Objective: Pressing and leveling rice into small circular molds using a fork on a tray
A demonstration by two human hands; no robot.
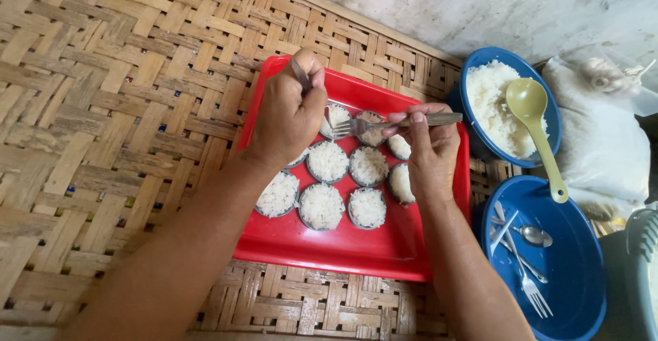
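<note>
**Fork and spoon over a tray of rice cups**

Where the woven mat [103, 108] lies nearest, a red tray [329, 245] holds small cups of white rice [322, 206]. Above them, the right hand [430, 150] has its fingers pinching a fork [391, 123], tines over a far cup. The left hand [288, 111] is fisted around a utensil handle. Right: a blue bowl with cutlery [569, 265]; farther, a blue rice bowl [504, 104] with a green ladle [538, 125].

A white plastic bag [603, 142] (knotted at top) lies far right, beside the blue bowls; no labels, signs, screens.
</note>
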